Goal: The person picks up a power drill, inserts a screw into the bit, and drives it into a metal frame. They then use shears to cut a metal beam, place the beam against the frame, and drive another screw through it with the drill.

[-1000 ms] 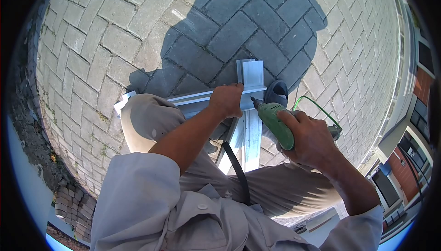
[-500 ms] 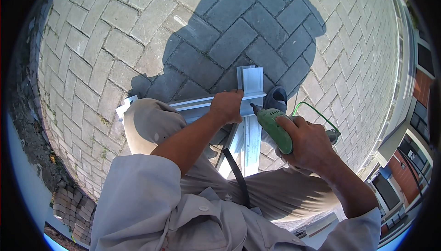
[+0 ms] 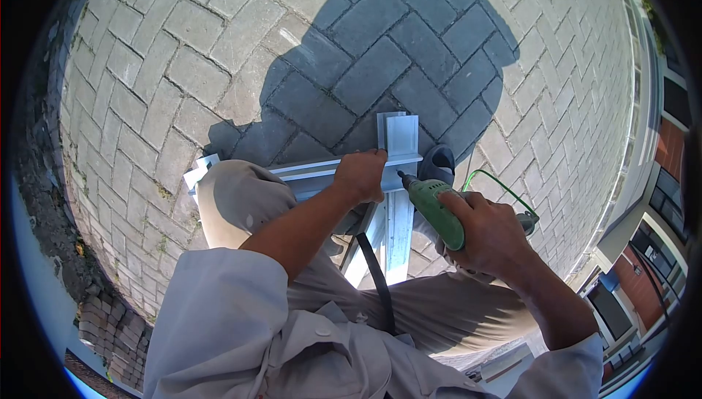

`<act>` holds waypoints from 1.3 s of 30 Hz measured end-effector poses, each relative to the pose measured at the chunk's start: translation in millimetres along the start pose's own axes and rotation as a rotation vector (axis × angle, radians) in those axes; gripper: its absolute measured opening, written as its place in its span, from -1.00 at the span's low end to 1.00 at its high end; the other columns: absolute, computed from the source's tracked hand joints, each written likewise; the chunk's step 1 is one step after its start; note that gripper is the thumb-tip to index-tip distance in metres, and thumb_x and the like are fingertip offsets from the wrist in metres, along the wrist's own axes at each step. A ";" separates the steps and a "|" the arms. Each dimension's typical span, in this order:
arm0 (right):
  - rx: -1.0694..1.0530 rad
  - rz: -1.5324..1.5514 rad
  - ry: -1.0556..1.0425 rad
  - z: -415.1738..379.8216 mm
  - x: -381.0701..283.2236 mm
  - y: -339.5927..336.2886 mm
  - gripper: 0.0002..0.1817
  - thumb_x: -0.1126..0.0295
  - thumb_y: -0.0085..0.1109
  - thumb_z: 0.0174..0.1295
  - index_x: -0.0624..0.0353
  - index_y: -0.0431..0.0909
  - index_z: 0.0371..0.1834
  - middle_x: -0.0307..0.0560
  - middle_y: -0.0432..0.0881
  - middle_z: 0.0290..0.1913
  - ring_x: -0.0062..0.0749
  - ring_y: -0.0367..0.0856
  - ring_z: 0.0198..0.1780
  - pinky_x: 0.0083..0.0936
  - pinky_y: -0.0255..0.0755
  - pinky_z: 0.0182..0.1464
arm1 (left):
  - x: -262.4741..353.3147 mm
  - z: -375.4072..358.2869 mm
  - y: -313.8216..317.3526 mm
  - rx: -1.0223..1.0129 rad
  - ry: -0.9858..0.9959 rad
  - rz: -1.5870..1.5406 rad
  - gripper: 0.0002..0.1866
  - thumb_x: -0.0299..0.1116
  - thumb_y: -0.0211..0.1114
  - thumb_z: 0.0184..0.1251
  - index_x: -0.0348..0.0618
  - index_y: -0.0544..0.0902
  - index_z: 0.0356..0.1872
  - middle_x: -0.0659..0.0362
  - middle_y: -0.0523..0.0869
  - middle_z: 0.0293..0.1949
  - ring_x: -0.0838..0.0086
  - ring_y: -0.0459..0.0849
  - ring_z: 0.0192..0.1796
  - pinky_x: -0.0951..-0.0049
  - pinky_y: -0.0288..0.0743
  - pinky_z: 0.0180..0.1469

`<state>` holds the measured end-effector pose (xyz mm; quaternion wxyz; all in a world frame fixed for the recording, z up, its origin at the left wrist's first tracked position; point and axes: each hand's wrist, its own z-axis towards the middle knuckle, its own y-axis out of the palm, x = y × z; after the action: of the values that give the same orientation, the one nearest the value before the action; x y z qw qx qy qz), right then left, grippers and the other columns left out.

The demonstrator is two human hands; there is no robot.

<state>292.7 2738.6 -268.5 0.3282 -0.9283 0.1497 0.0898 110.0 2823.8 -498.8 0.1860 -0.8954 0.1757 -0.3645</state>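
Note:
My right hand (image 3: 491,232) is wrapped round the body of a green electric drill (image 3: 436,213). The drill's tip meets the face of a silvery metal profile (image 3: 314,178) near its right end; whether it has cut in cannot be made out. My left hand (image 3: 362,176) grips this profile just left of the drill tip, fingers over its far edge. Crossing beneath it at about a right angle is another long metal profile (image 3: 400,227), pointing away from me. A further metal length (image 3: 371,234) lies slanted beside that one, partly hidden by my left arm and knee.
A green cord (image 3: 504,180) loops behind the drill. My sandalled foot (image 3: 439,165) is close to the right of the crossing. A dark strap (image 3: 378,275) hangs over my lap. Herringbone paving (image 3: 197,26) spreads around, with stacked bricks (image 3: 110,337) at lower left.
The whole view has shifted slightly, so the profiles sit a little lower in it. Both hands keep the same hold, and the drill tip stays at the profile's face.

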 end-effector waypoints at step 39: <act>0.046 -0.005 0.000 -7.8 -11.7 5.7 -0.34 0.20 0.54 0.17 0.12 0.49 0.31 0.18 0.69 -0.19 0.07 0.83 -0.22 -0.10 0.68 -0.20 | -0.1 0.5 6.1 0.016 0.023 0.090 -0.24 -0.09 0.73 -0.24 -0.14 0.65 0.09 0.01 0.84 -0.03 0.08 0.85 0.01 0.12 0.72 0.09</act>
<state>280.3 2732.0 -262.8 0.3498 -0.9209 0.1494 0.0853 109.2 2818.7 -502.0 0.2073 -0.8808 0.2148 -0.3675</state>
